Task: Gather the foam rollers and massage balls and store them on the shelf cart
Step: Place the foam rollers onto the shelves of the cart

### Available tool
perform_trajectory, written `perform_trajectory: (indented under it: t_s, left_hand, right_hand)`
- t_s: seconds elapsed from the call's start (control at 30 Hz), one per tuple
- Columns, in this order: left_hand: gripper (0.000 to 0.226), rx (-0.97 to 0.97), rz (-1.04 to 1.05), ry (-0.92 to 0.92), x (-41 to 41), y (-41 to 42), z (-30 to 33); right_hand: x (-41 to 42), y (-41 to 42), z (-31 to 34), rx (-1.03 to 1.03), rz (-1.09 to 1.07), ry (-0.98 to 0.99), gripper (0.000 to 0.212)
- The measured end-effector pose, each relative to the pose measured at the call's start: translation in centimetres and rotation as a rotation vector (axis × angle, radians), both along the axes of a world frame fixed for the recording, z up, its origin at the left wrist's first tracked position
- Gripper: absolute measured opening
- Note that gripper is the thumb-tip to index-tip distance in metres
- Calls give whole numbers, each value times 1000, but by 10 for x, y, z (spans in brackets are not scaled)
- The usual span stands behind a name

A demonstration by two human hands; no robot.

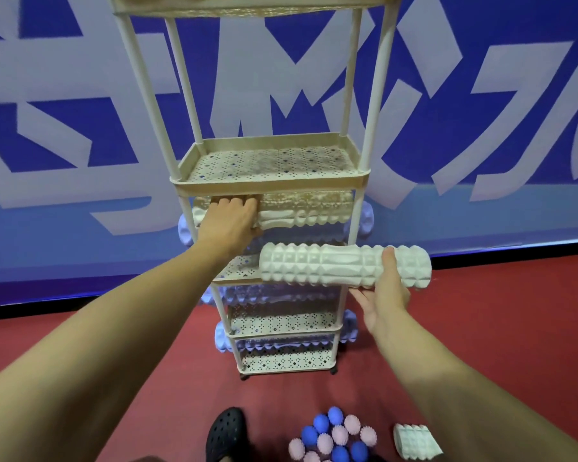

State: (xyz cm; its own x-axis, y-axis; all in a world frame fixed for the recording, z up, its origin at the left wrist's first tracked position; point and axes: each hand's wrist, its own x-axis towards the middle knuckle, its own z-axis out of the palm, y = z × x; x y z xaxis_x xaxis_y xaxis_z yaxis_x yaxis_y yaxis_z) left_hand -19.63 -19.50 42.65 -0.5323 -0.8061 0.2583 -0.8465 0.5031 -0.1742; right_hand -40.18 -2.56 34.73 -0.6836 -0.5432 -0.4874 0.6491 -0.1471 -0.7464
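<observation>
A cream shelf cart (267, 186) with perforated tiers stands against the wall. My left hand (232, 220) grips a white ridged foam roller (314, 213) that lies across the tier under the bare middle shelf. My right hand (382, 295) holds a second white foam roller (331, 266) level in front of the cart, thumb on top, fingers under it. Lilac rollers (281, 296) lie on the lower tiers. On the floor near my feet sits a cluster of blue and pink massage balls (334, 435).
Another white foam roller (416, 441) lies on the red floor right of the balls. A black clog (226, 435) is at the bottom centre. A blue and white banner wall (80, 128) runs behind the cart.
</observation>
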Motion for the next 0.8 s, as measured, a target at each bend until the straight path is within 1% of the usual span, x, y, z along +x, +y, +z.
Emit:
perform_trajectory:
  t_s: [0.07,0.27,0.4,0.6,0.73,0.8]
  left_hand:
    - [57,-4,-6,14,2,-2,1]
    - [56,0,-50,70,4,-7,-1]
    - [54,19,-51,70,7,-11,-1]
    - [57,52,-64,59,6,-13,-5]
    - [65,27,-68,60,5,-13,-9]
    - [62,49,-66,85,6,-14,-8]
  right_hand:
    - [11,-4,2,-34,27,-48,36]
    - [42,-20,-2,-106,53,-136,36]
    - [54,-33,-3,-119,70,-174,50]
    - [71,-51,-6,-112,235,-87,54]
    - [80,-58,-7,-92,222,-68,65]
    - [80,-59,-8,-79,226,-44,62]
